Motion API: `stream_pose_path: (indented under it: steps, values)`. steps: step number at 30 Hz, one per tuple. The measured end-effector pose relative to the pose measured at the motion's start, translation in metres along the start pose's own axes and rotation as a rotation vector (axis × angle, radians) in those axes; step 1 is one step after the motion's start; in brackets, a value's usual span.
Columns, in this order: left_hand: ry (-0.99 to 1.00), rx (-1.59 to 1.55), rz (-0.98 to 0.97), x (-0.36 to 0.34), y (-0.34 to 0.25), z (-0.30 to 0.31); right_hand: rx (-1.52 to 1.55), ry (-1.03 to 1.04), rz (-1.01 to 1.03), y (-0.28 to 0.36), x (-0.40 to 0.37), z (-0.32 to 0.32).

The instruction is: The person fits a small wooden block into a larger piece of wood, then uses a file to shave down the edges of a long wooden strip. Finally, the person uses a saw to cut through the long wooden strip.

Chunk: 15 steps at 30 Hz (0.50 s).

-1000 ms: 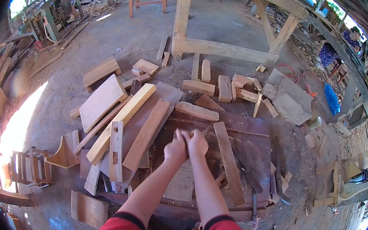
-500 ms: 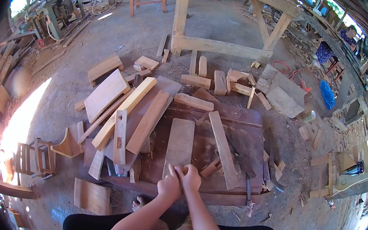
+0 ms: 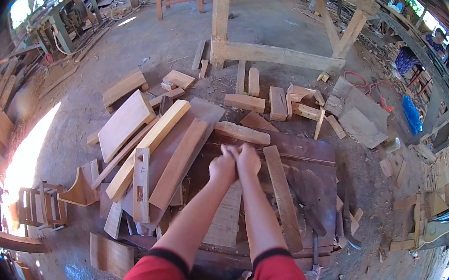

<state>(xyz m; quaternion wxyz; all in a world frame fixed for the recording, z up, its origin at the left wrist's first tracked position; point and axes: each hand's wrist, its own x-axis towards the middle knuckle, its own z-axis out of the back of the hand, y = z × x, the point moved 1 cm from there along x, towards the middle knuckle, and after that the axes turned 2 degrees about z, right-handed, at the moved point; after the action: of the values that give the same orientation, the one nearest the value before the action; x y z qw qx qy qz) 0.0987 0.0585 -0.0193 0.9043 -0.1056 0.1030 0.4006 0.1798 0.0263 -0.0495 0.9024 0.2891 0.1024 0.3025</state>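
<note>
1. Board lies flat on dark slab, between the forearms.
2. Left hand and right hand are fisted together at its far end; what they hold is hidden.
3. I judge this a rubbing stroke at full reach; next calls for an even pull back.

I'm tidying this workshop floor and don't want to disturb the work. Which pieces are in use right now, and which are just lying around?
In use:
- left hand and right hand, clenched together
- flat board under the arms
- dark platform it lies on

Lying about:
- long plank, right of the hands
- pale planks, to the left
- offcut blocks, beyond
</note>
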Motion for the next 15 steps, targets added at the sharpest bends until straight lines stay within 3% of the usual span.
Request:
stream_pose_path:
  steps: [2,4,5,7,9,11,15]
  values:
    - [0.062,-0.044,0.063,0.025,-0.003,0.015,-0.055,0.016,-0.02,0.013,0.034,0.005]
    - [-0.109,-0.082,0.061,0.011,-0.003,0.019,-0.075,0.04,-0.046,0.021,0.026,0.018]
    - [-0.13,-0.091,0.06,-0.005,-0.001,0.021,-0.076,0.056,-0.057,0.021,0.009,0.025]
    - [-0.097,-0.128,0.037,-0.055,0.002,0.024,0.047,-0.017,0.15,0.014,-0.031,0.038]
    - [-0.03,-0.154,0.004,-0.108,0.002,0.03,0.038,-0.013,0.152,0.001,-0.086,0.044]
    - [0.084,-0.161,0.021,-0.172,-0.001,0.011,0.011,0.219,0.046,-0.005,-0.146,0.071]
    - [0.149,-0.229,0.03,-0.253,-0.011,-0.015,-0.031,0.234,0.143,-0.041,-0.236,0.078]
